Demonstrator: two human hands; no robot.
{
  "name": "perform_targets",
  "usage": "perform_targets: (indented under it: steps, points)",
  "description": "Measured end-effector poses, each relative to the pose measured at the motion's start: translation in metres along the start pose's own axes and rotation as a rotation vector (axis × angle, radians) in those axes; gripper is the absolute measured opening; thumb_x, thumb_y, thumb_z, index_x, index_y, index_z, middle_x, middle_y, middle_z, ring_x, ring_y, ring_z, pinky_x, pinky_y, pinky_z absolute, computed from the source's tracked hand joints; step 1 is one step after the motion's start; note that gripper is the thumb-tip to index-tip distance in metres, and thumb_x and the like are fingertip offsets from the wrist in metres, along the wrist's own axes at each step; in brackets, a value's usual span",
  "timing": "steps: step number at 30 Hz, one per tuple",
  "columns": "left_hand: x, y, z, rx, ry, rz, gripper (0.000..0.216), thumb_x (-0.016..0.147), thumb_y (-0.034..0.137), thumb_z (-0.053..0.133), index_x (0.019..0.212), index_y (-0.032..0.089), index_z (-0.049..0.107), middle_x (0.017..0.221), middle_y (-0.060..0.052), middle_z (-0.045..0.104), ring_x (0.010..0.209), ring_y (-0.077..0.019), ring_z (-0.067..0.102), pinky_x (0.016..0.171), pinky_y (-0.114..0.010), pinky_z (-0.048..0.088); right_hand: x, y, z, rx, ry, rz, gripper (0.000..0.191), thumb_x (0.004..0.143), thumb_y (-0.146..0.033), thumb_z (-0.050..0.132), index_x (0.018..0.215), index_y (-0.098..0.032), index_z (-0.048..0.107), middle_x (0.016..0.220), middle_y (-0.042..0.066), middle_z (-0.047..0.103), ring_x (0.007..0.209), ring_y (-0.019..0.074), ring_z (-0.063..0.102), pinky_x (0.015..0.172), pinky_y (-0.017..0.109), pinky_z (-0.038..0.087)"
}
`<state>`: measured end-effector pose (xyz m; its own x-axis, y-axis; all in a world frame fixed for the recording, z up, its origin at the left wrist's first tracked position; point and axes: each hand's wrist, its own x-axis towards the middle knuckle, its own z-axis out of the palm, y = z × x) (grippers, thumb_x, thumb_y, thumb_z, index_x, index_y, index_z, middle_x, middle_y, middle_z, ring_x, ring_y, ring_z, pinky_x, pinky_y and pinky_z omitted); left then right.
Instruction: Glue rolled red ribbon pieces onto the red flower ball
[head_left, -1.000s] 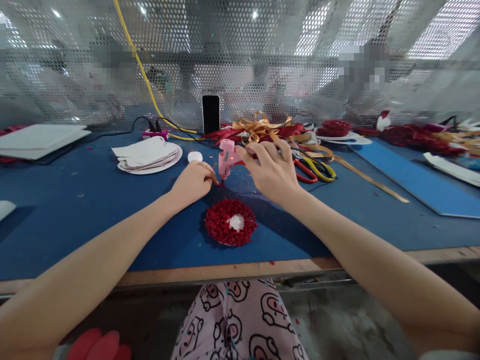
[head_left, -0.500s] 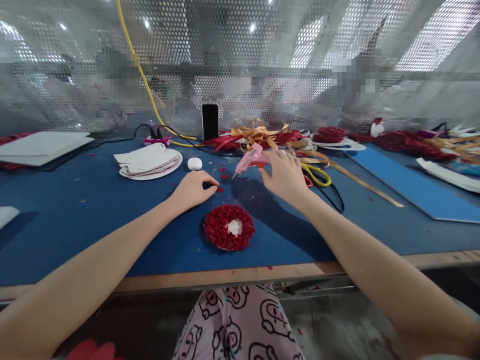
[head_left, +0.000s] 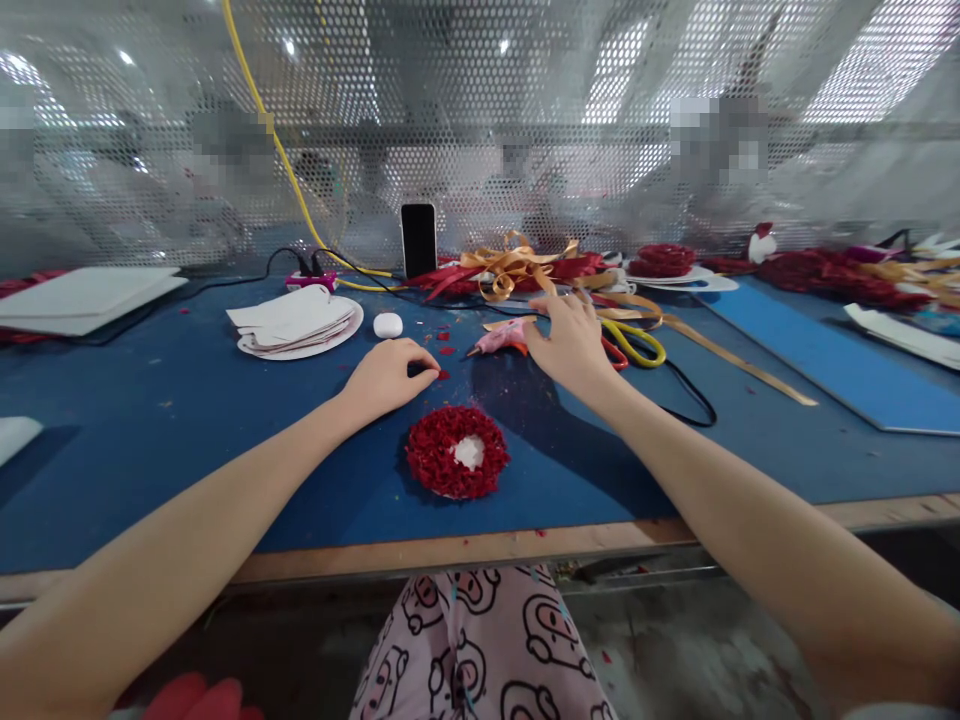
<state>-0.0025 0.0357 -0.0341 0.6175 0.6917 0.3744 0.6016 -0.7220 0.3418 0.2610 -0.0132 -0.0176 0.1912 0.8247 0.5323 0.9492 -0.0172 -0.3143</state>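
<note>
My left hand (head_left: 391,378) rests on the blue table, thumb and forefinger pinched together at a small red ribbon piece (head_left: 444,375). Just ahead of my right hand's thumb, a pink glue gun (head_left: 501,338) lies on its side with its nozzle to the left. My right hand (head_left: 571,340) is over its handle end, fingers spread and apparently loose of it. Nearer to me, between the hands, sits a round red ruffled rosette (head_left: 427,450) with a white centre (head_left: 469,453). Right of my right hand are yellow-handled scissors (head_left: 637,345).
White card discs (head_left: 289,325) and a white earbud case (head_left: 388,325) lie left. A phone (head_left: 418,240) stands before the perforated metal screen (head_left: 480,120). Gold and red ribbons (head_left: 517,268) are heaped behind. A blue board (head_left: 825,355) and black cord (head_left: 694,395) lie right.
The glue gun has gone from being held raised to lying on the table. My right hand has loosened from it. My left hand has hardly moved.
</note>
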Motion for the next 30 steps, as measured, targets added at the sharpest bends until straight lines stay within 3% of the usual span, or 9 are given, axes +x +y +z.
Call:
perform_targets:
  steps: [9, 16, 22, 30]
  points:
    - [0.001, 0.010, 0.000, 0.111, -0.071, 0.017, 0.016, 0.090, 0.023, 0.057, 0.088, 0.017, 0.072, 0.099, -0.008, 0.074, 0.093, -0.0237, 0.066, 0.086, -0.037, 0.050, -0.003, -0.004, 0.005, 0.081, -0.004, -0.021, 0.036, 0.089, -0.029, 0.051, 0.119, -0.018, 0.066, 0.126, 0.016, 0.065, 0.123, 0.0372, 0.051, 0.103, 0.055, 0.040]
    - [0.000, 0.016, 0.003, 0.181, -0.106, 0.032, 0.021, 0.095, 0.019, 0.047, 0.090, 0.014, 0.068, 0.108, -0.012, 0.070, 0.101, -0.0265, 0.063, 0.095, -0.042, 0.049, -0.004, -0.005, 0.007, 0.154, 0.012, -0.151, 0.028, 0.086, -0.022, 0.050, 0.108, -0.018, 0.067, 0.120, 0.013, 0.070, 0.118, 0.0326, 0.058, 0.106, 0.049, 0.038]
    - [0.000, 0.011, 0.005, 0.091, -0.086, 0.074, 0.027, 0.096, 0.019, 0.052, 0.117, 0.014, 0.069, 0.126, -0.012, 0.068, 0.118, -0.0268, 0.061, 0.106, -0.045, 0.044, -0.005, -0.006, 0.006, 0.158, -0.011, -0.191, 0.024, 0.086, -0.019, 0.051, 0.104, -0.018, 0.067, 0.119, 0.013, 0.071, 0.116, 0.0316, 0.060, 0.104, 0.049, 0.039]
    - [0.002, 0.008, 0.005, 0.043, -0.046, 0.099, 0.020, 0.092, 0.017, 0.059, 0.103, 0.018, 0.076, 0.117, -0.008, 0.073, 0.113, -0.0242, 0.066, 0.105, -0.042, 0.048, -0.006, -0.006, 0.005, 0.170, -0.030, -0.198, 0.022, 0.087, -0.022, 0.051, 0.103, -0.019, 0.067, 0.118, 0.013, 0.072, 0.115, 0.0334, 0.060, 0.103, 0.050, 0.039]
